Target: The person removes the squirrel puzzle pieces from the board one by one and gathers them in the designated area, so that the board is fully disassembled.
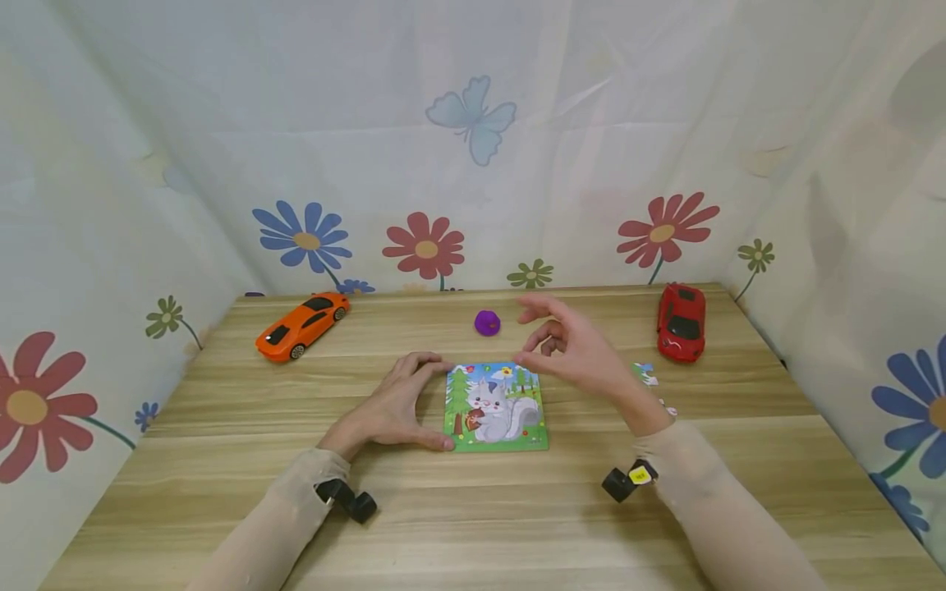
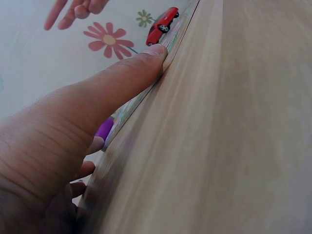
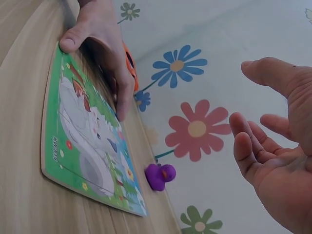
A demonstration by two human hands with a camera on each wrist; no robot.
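A flat square jigsaw puzzle (image 1: 497,410) with a grey squirrel on a green and blue scene lies on the table. My left hand (image 1: 395,404) holds it at its left side, the thumb on the near corner and the forefinger at the far one. In the left wrist view, the thumb (image 2: 117,83) rests along the puzzle's edge. Above the far right corner hovers my right hand (image 1: 580,349), its fingers loosely bent with nothing between them. The right wrist view shows that hand (image 3: 287,141) apart from the puzzle (image 3: 87,141).
Behind the puzzle stands a small purple rubber duck (image 1: 487,322). An orange toy car (image 1: 303,327) is at the back left, a red toy car (image 1: 681,322) at the back right. Loose puzzle pieces (image 1: 646,374) lie partly hidden beyond my right wrist. Flowered curtains surround the wooden table (image 1: 473,525).
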